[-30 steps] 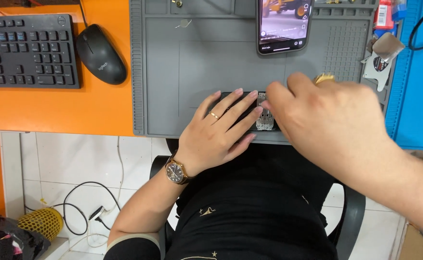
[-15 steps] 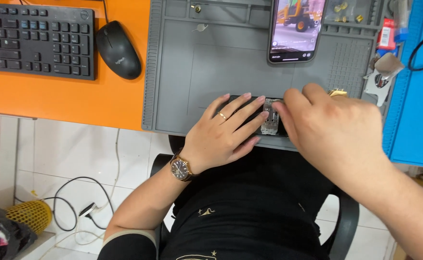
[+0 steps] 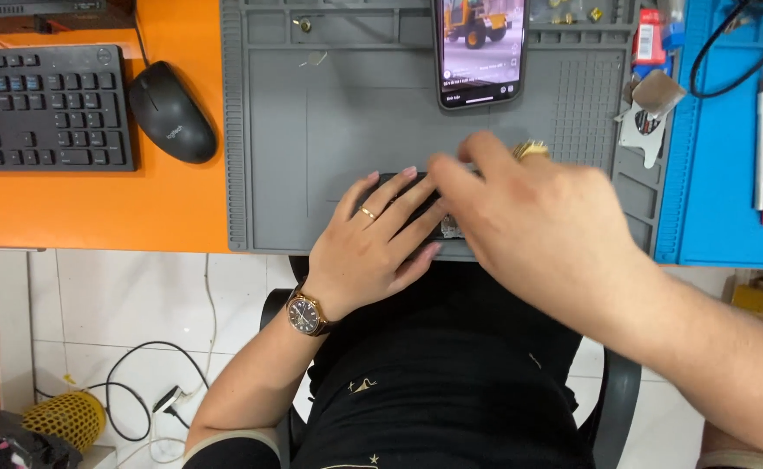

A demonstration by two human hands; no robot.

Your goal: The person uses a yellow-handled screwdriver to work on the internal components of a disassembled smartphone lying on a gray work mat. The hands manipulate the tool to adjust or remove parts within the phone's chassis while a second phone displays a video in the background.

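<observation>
Left hand [image 3: 373, 247] flat on small dark device [image 3: 445, 227], right hand [image 3: 542, 221] blurred, grip unclear, ribbed grey mat [image 3: 338, 113]

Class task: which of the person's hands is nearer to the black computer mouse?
Left. The left hand lies right of and below the mouse, on the grey mat; the right hand is farther right.

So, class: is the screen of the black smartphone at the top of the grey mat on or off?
On: the black smartphone shows a lit picture of a yellow vehicle.
</observation>
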